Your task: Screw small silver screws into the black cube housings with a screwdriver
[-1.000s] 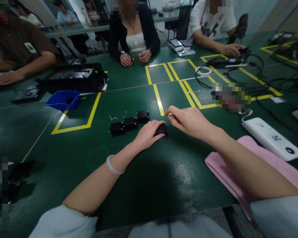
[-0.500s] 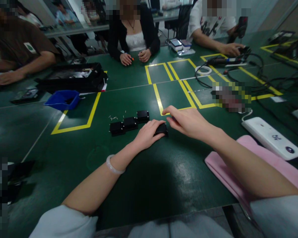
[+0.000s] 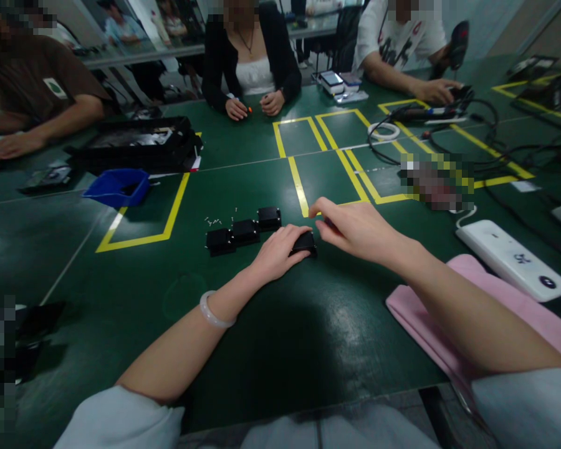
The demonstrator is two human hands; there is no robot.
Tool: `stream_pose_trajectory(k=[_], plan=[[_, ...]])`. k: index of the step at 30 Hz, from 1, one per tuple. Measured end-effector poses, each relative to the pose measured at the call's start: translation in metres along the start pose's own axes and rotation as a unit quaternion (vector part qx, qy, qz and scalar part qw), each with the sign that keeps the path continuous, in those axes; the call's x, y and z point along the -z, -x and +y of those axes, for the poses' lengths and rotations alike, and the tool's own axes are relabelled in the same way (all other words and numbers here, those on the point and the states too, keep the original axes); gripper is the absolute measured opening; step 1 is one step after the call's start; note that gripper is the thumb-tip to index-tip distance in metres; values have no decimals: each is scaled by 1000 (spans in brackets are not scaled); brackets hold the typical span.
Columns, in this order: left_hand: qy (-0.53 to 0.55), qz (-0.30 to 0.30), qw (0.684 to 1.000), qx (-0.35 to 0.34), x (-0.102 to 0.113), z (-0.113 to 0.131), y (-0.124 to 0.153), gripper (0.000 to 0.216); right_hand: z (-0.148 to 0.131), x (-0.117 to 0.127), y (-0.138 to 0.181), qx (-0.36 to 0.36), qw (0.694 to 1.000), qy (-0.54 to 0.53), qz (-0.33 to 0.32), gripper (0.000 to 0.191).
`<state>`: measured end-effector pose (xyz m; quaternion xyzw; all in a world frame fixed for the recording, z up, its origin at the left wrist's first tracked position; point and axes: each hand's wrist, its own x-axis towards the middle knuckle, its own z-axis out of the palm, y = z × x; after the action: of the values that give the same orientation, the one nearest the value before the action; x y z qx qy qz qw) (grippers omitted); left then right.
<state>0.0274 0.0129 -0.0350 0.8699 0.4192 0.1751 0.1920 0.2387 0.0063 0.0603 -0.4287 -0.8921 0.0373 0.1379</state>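
Note:
My left hand (image 3: 279, 251) is closed around a small black box-shaped part (image 3: 305, 242) on the green table, its fingers over the far side and thumb along the near side. Just right of that part, my right hand (image 3: 355, 229) hovers with its fingers curled in. Its index finger is bent and a dark spot shows between the fingers; what it holds, if anything, I cannot make out. Three similar black parts, a near one (image 3: 219, 241), a middle one (image 3: 245, 231) and a far one (image 3: 268, 217), form a slanting row left of my hands. Several tiny screws (image 3: 213, 221) lie behind them.
A blue bin (image 3: 119, 188) and a black tray-like housing (image 3: 135, 144) stand at the left. To the right are a pink cloth (image 3: 418, 305), a white power strip (image 3: 514, 259) and black cables (image 3: 490, 149). Co-workers sit across the table (image 3: 271, 349); one holds a power drill (image 3: 459, 47).
My right hand has shifted very slightly to the right. My left hand stays on the black part. The drill across the table has risen slightly.

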Motion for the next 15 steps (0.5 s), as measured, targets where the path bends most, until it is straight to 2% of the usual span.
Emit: stream_pose_trajectory(k=[4,12,15], plan=[[-3,0,1000,1,0,0,0,45,-1,1,-1,-12,999,27,-14,28],[-4,-2,1000,-2,1,3,0,46,2,-1,0,1,1000,10,15,23],[-7,0,1000,-3,1,2,0,46,3,0,0,1,1000,26,7,27]])
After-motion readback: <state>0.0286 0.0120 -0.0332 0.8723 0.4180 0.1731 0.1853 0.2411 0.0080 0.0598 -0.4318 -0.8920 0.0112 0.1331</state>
